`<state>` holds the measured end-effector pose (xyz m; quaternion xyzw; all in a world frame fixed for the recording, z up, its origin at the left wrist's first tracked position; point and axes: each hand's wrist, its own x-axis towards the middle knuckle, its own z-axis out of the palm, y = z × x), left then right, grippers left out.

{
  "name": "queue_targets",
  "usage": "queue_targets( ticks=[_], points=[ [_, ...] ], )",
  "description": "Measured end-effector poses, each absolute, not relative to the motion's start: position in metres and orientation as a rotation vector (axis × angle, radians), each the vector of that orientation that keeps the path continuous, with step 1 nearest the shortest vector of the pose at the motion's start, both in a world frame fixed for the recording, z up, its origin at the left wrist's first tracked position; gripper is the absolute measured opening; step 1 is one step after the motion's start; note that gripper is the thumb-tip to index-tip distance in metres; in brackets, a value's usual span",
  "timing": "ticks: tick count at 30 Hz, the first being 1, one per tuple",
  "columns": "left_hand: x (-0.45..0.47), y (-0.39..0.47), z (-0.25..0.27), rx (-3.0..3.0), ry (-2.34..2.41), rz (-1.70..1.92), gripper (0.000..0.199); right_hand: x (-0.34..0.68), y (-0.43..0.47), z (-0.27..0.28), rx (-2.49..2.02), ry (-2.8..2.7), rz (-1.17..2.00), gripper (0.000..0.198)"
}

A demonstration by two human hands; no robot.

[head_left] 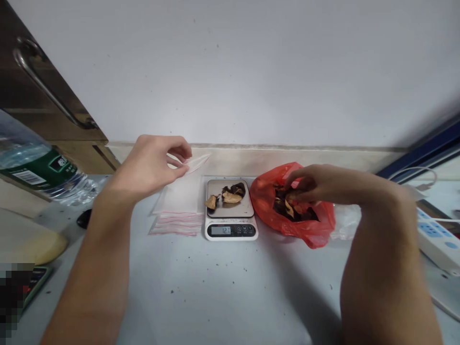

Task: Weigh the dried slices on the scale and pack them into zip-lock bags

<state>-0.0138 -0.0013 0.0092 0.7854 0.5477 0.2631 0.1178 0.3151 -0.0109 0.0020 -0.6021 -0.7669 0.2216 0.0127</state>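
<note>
My left hand [158,160] is closed in a pinch on a clear zip bag [197,164], lifting its corner above a stack of zip bags [178,220] with red seal lines. Right of the stack sits a small white digital scale [232,232]; its display appears to read 12.7. On its metal plate lie a few pieces of dried fungus [232,195], dark on one side and tan on the other. My right hand [305,184] reaches into an open red plastic bag [266,191], its fingers curled down onto more dried fungus [289,210]; the fingertips are partly hidden.
A water bottle [43,165] looms at the left near a cabinet handle [50,88]. A phone [38,282] lies lower left. At the right are a clear plastic bag [345,223] and a white power strip [436,239] with cables. Dark crumbs dot the table [223,297].
</note>
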Motion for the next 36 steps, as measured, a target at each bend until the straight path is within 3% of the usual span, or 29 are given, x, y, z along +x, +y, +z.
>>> queue_targets(
  ticks=[6, 12, 22, 36],
  points=[
    [-0.012, 0.000, 0.008, 2.289, 1.626, 0.681, 0.028, 0.299, -0.015, 0.012, -1.861, -2.328, 0.812, 0.020],
    [-0.009, 0.002, 0.005, 2.302, 1.566, 0.619, 0.031, 0.263, -0.007, -0.001, -1.659, -2.233, 0.849, 0.005],
    [-0.011, 0.005, 0.001, 2.296, 1.563, 0.598, 0.031, 0.208, 0.008, -0.040, -1.653, -2.116, 0.720, 0.006],
    [-0.012, 0.005, 0.001, 2.330, 1.550, 0.564, 0.030, 0.225, 0.017, -0.048, -1.783, -2.087, 0.756, 0.011]
  ],
)
